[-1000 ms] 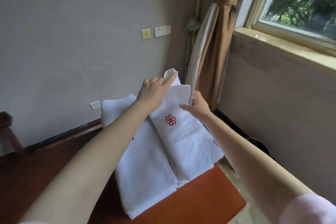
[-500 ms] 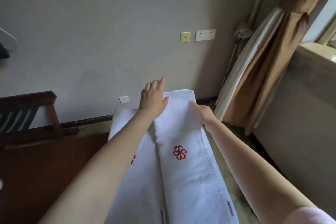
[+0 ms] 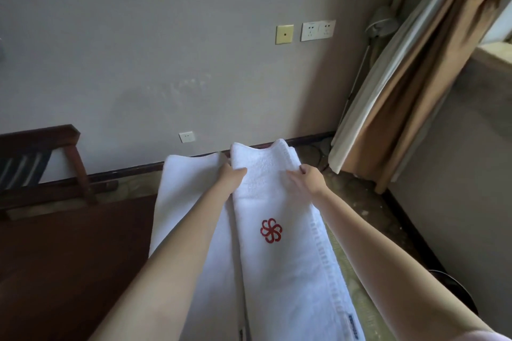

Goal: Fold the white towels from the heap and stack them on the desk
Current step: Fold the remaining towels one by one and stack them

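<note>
While L hand (image 3: 232,178) & R hand (image 3: 308,179) grip top towel (image 3: 279,263) at its sides, fingers curled, it overlaps 2nd towel (image 3: 188,196).

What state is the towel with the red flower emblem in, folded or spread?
Folded: the emblem towel lies as a narrow strip, layered edges visible at its far end.

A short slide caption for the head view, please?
Left hand and right hand grip the far end of a white towel.

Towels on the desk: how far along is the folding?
Done: one folded white towel lies on the desk. In hand: left hand and right hand grip the far end of the red-logo towel. Left: stacking; heap not visible.
</note>
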Motion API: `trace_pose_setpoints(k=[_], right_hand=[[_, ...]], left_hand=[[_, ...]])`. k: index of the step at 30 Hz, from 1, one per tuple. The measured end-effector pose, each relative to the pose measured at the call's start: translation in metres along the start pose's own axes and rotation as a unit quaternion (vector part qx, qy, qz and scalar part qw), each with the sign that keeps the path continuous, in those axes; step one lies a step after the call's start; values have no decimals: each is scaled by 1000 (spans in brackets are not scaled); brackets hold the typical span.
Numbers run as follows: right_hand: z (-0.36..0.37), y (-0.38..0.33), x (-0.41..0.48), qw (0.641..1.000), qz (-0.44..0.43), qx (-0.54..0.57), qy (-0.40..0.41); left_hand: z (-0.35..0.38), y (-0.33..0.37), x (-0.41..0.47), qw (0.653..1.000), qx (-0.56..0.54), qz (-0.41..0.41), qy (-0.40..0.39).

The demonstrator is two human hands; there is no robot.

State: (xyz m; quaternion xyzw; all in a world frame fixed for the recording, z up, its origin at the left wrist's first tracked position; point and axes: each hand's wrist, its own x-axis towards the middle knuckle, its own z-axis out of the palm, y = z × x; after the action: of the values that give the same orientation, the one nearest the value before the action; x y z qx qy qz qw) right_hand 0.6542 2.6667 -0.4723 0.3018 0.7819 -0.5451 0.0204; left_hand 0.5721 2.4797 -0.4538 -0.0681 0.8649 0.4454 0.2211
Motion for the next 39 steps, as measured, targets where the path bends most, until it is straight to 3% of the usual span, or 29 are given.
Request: trace_pose_setpoints(k=[8, 15, 26, 32, 39], right_hand=[[0, -8, -12, 989, -93, 57, 95], [7, 9, 6, 992, -10, -81, 92], [-3, 30, -39, 993, -5, -85, 75], [-4, 59, -87, 981, -32, -179, 73], [-3, 45, -86, 959, -106, -244, 92]], left_hand=[[7, 2, 2, 980, 25, 150, 132], [15, -9, 20, 989, 90, 79, 83], [17, -26, -28, 993, 91, 55, 56], [32, -53, -72, 995, 87, 56, 7], [35, -50, -80, 975, 179, 108, 79]])
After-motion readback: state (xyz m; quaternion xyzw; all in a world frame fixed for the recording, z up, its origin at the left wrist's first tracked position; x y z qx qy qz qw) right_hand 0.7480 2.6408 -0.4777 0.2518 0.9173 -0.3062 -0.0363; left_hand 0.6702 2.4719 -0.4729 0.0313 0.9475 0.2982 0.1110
